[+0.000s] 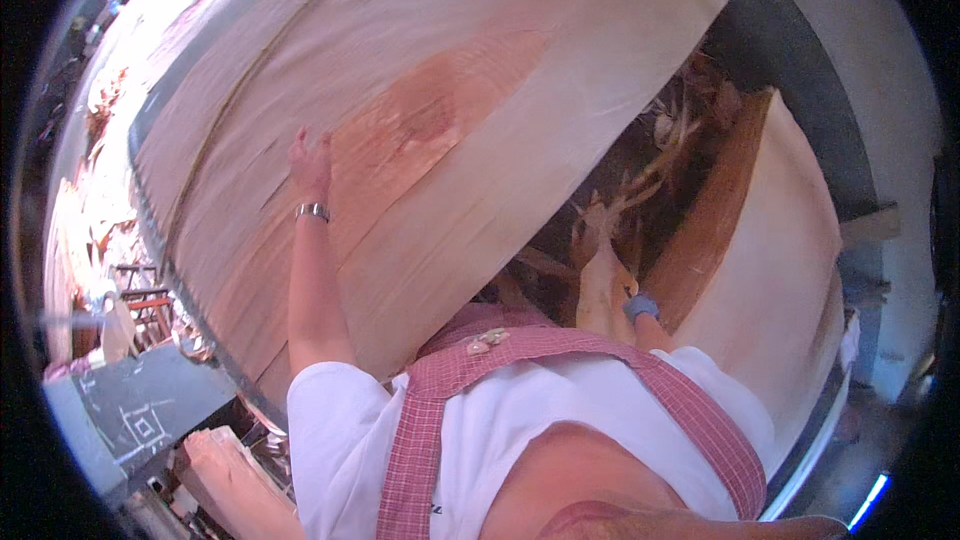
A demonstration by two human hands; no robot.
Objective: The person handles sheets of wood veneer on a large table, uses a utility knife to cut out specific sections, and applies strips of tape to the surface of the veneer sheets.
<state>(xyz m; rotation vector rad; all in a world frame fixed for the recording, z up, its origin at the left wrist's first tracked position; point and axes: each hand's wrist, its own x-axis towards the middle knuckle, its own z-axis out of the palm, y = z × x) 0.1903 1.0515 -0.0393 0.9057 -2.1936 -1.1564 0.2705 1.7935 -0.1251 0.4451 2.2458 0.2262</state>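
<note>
A large, thin sheet of wood veneer point(560, 110) spreads across the upper left and middle, pale with a reddish knotted patch. My left hand point(312, 165), with a metal-banded watch on its wrist, is raised over this sheet with fingers apart; whether it touches the surface I cannot tell. Down by my waist, my right hand point(642, 307) wears a blue-grey glove, its fingers curled beside a pale veneer strip point(598, 285) with a frayed far end. What that hand grips is too small to name. A second curved veneer sheet point(770, 240) stands to its right.
Torn wood scraps point(680, 130) lie in the dark gap between the sheets. At the lower left are a grey block point(150, 415) with chalk marks and a rough wood piece point(235, 475). A pale wall point(880, 70) rises at right.
</note>
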